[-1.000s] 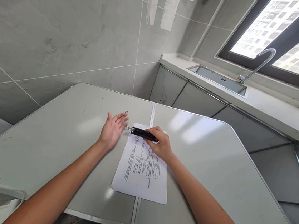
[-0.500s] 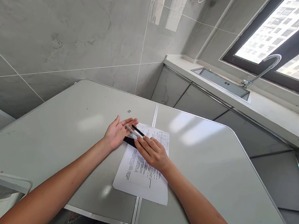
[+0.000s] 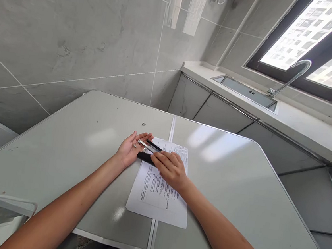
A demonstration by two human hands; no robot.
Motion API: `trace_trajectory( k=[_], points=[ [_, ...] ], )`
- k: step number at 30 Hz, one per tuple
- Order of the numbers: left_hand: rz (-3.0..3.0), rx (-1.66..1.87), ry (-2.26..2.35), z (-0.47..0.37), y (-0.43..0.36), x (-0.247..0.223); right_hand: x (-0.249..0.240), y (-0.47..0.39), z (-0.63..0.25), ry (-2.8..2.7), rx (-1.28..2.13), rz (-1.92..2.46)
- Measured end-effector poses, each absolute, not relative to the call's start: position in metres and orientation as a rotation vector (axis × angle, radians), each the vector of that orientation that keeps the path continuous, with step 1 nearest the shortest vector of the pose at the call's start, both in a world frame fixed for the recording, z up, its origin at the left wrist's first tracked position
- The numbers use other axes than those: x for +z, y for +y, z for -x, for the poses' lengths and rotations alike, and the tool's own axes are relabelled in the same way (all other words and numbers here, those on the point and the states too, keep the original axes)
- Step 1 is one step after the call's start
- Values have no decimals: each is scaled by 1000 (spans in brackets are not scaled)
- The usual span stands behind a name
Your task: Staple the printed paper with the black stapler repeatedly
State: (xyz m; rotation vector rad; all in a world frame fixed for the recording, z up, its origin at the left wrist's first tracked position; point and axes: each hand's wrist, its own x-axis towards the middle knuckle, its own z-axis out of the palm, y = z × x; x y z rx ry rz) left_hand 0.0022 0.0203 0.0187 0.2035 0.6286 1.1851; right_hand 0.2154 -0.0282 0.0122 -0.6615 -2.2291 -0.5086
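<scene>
Above printed white paper sheet (image 3: 158, 212), gripping splayed black-and-silver stapler (image 3: 144, 157) in right hand (image 3: 171, 169), wrapped firmly around rear end; holding left hand (image 3: 126, 150) palm-up, loosely spread, by its front, with small silver metal piece (image 3: 135, 146) on palm.

Person's right hand (image 3: 171, 171) has got an opened black-and-silver stapler (image 3: 145, 158) right at their upturned left hand (image 3: 126, 151), tiny silvery metal bits (image 3: 135, 146) in the palm, printed white paper sheet (image 3: 159, 209) below.

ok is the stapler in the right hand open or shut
Open. The stapler in the right hand has its two black parts spread apart, with a metal strip bare between them.
</scene>
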Motion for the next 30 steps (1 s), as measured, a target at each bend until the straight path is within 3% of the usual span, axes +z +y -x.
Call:
trace_trajectory(
  k=[9, 16, 19, 26, 30],
  points=[
    [-254, 1365, 702, 8, 29, 3, 21, -22, -243, -1595, 496, 1423],
    [-453, 1318, 546, 11, 27, 5, -18, -14, -266, -1636, 745, 1400],
    [-566, 1312, 587, 6, 22, 10, -15, -10, -269, -1743, 693, 1381],
    [-890, 1227, 649, -11, 4, 18, 17, -31, -243, -2056, -13, 988],
    [-981, 1141, 614, -17, -5, 23, 36, -34, -208, -2195, -37, 906]
  ],
)
